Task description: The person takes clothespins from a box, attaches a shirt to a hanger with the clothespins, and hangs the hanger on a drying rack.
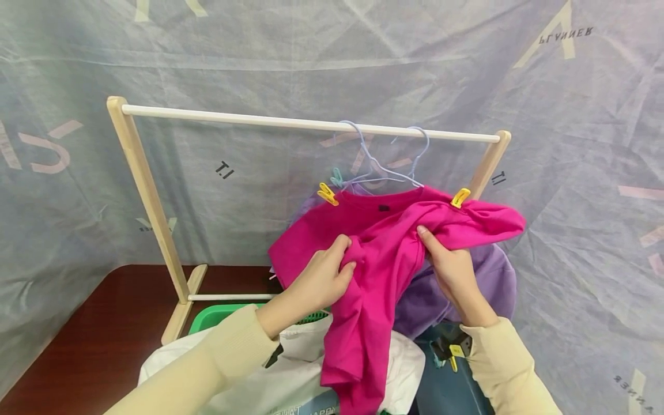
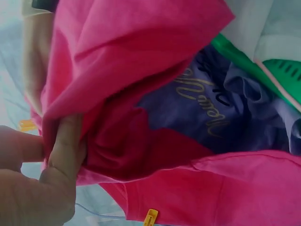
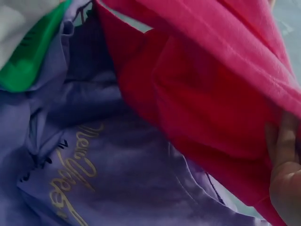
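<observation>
A bright pink shirt [image 1: 374, 276] hangs from a pale blue wire hanger [image 1: 386, 173], with yellow clips [image 1: 460, 197] at both shoulders. My left hand [image 1: 324, 271] pinches its bunched fabric between thumb and fingers near the middle. On the other side my right hand [image 1: 451, 265] grips the cloth below the right clip, thumb in front and fingers behind it. The shirt's lower part is gathered and twisted, drooping toward me. Behind it a purple garment [image 1: 487, 276] hangs on a second hanger; the right wrist view shows gold lettering on this purple cloth [image 3: 117, 165].
The hangers hook over the white rail of a wooden rack [image 1: 228, 117]. Below stands a green basket [image 1: 212, 316] with a white garment [image 1: 295, 346] draped over it. A dark blue container [image 1: 446, 392] with small clips stands at the right. The tabletop [image 1: 119, 305] is dark red-brown.
</observation>
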A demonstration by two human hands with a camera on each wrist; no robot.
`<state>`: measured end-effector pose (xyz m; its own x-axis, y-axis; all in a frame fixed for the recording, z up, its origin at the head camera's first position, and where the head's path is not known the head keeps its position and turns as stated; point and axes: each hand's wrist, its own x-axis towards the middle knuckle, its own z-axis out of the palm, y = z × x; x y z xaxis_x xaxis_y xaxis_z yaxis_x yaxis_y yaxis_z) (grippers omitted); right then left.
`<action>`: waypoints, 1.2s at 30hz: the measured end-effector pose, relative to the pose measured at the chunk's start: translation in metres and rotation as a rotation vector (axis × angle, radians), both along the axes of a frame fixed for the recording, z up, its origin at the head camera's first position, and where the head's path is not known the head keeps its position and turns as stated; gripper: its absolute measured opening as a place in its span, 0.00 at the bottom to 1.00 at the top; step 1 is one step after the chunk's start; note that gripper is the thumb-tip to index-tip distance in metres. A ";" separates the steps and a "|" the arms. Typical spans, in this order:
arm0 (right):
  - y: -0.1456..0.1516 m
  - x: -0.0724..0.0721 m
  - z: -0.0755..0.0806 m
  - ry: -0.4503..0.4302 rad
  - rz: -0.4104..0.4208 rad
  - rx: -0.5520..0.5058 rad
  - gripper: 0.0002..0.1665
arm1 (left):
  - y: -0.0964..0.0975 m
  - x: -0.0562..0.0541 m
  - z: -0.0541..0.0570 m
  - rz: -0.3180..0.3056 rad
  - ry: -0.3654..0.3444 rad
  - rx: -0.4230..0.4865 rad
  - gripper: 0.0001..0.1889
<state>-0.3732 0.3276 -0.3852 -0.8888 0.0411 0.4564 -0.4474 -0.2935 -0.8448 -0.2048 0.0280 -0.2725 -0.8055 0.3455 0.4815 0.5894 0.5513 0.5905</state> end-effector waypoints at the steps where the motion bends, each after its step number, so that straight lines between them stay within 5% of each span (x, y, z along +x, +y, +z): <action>1: 0.001 -0.002 0.001 0.010 0.028 -0.024 0.31 | 0.002 -0.003 0.000 -0.001 0.002 -0.002 0.09; 6: -0.004 0.011 0.017 -0.004 0.047 0.016 0.29 | 0.006 -0.017 -0.005 -0.005 0.026 -0.007 0.10; 9: -0.017 0.041 0.039 -0.037 0.088 0.057 0.24 | 0.005 -0.023 -0.012 -0.006 0.026 -0.032 0.11; 13: -0.035 0.079 0.063 -0.095 0.045 0.177 0.21 | -0.001 -0.028 -0.026 0.005 0.005 -0.079 0.12; 14: -0.032 0.075 0.057 -0.097 0.022 0.210 0.21 | -0.002 -0.029 -0.030 0.012 -0.005 -0.090 0.12; 21: -0.056 0.117 0.072 -0.334 -0.205 0.564 0.13 | -0.012 -0.035 -0.056 0.043 -0.144 -0.187 0.16; 32: -0.046 0.118 0.045 -0.488 -0.272 0.829 0.23 | -0.039 -0.041 -0.078 0.029 -0.282 -0.332 0.16; 36: -0.041 0.120 0.036 -0.505 -0.252 0.866 0.23 | -0.055 -0.040 -0.081 0.038 -0.245 -0.360 0.13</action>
<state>-0.2532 0.2862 -0.3493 -0.9961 0.0876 -0.0060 0.0541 0.5581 -0.8280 -0.2445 -0.0272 -0.3536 -0.8964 0.4243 0.1284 0.4310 0.7663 0.4765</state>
